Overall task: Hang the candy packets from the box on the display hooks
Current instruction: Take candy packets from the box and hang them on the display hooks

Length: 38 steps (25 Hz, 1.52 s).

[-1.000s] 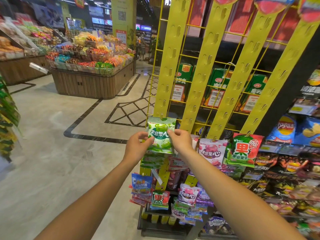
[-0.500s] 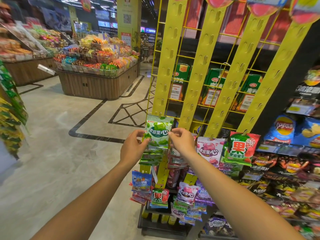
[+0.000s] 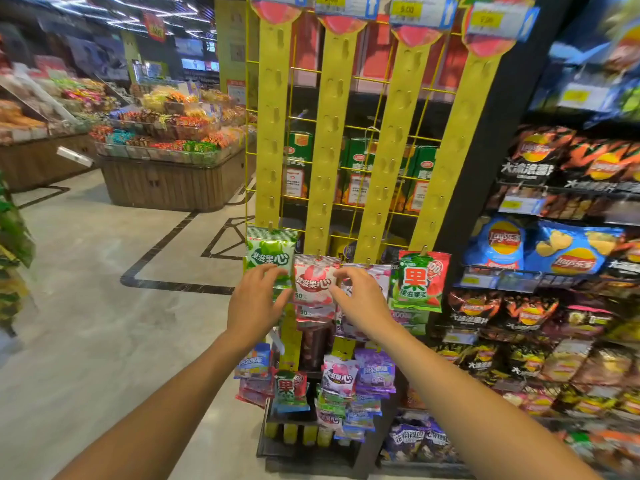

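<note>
A green candy packet (image 3: pixel 268 256) hangs from a hook at the bottom of the leftmost yellow display strip (image 3: pixel 273 133). My left hand (image 3: pixel 254 306) is just below it, its fingertips touching the packet's lower right corner. My right hand (image 3: pixel 362 301) hovers with relaxed fingers in front of a pink packet (image 3: pixel 313 284) on the second strip and holds nothing. A green-and-red packet (image 3: pixel 419 280) hangs on the fourth strip. More packets (image 3: pixel 341 375) hang lower down. No box is in view.
Bags of crisps fill the shelves (image 3: pixel 554 258) on the right. A wooden island of loose sweets (image 3: pixel 173 178) stands at the back left, across open tiled floor (image 3: pixel 104 306). Green goods (image 3: pixel 12 237) hang at the far left edge.
The green packet went onto the leftmost strip's hook, and both hands let go of its top and dropped lower. The camera tilted up and closer to the rack.
</note>
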Each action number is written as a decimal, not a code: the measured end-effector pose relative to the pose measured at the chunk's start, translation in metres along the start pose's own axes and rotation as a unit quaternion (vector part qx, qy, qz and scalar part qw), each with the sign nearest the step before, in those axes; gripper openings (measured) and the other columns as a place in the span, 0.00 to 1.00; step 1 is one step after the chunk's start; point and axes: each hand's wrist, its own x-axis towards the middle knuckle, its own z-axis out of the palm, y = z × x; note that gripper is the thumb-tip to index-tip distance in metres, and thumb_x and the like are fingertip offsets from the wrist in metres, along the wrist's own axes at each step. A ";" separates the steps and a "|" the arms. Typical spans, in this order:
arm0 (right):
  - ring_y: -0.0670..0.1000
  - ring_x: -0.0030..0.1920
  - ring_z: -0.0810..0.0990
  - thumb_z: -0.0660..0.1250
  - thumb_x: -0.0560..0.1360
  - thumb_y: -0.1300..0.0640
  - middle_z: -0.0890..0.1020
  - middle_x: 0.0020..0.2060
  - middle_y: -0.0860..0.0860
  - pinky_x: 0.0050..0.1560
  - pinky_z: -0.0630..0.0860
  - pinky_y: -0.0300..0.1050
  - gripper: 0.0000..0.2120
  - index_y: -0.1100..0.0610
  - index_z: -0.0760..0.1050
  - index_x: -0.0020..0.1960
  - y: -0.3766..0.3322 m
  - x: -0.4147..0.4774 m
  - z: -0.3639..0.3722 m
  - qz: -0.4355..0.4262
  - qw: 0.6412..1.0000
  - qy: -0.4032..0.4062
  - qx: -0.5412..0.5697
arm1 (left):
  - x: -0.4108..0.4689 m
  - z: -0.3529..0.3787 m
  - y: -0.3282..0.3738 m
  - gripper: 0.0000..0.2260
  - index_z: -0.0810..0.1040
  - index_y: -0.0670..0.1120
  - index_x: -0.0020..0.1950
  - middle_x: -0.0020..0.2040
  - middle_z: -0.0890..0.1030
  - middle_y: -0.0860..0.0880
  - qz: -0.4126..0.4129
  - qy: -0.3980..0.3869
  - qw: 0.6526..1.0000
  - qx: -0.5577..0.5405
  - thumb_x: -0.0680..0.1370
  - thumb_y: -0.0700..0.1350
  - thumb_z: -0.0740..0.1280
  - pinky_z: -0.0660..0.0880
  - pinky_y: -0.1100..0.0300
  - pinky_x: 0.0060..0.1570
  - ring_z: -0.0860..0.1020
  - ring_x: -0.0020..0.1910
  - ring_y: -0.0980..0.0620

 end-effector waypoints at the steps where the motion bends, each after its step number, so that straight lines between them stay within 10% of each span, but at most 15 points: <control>1: 0.49 0.62 0.76 0.68 0.80 0.47 0.78 0.61 0.47 0.62 0.76 0.50 0.14 0.49 0.77 0.64 0.014 -0.010 -0.012 -0.014 0.999 0.002 -0.043 | -0.004 0.007 0.017 0.20 0.77 0.53 0.70 0.69 0.76 0.50 0.023 -0.007 1.000 0.019 0.79 0.55 0.71 0.76 0.45 0.66 0.72 0.71 0.48; 18: 0.54 0.75 0.66 0.67 0.81 0.47 0.70 0.73 0.50 0.69 0.73 0.59 0.20 0.49 0.72 0.71 0.271 -0.263 -0.318 0.129 0.931 0.123 -0.317 | -0.103 0.174 0.407 0.30 0.66 0.53 0.81 0.82 0.64 0.46 0.321 -0.133 0.937 0.024 0.81 0.62 0.64 0.62 0.42 0.79 0.58 0.83 0.42; 38: 0.55 0.75 0.69 0.66 0.80 0.47 0.72 0.75 0.51 0.73 0.71 0.56 0.21 0.49 0.73 0.72 0.531 -0.384 -0.480 0.391 0.846 0.161 -0.323 | -0.138 0.433 0.694 0.29 0.58 0.55 0.83 0.85 0.55 0.47 0.466 -0.308 0.827 -0.061 0.84 0.63 0.57 0.54 0.43 0.81 0.52 0.84 0.44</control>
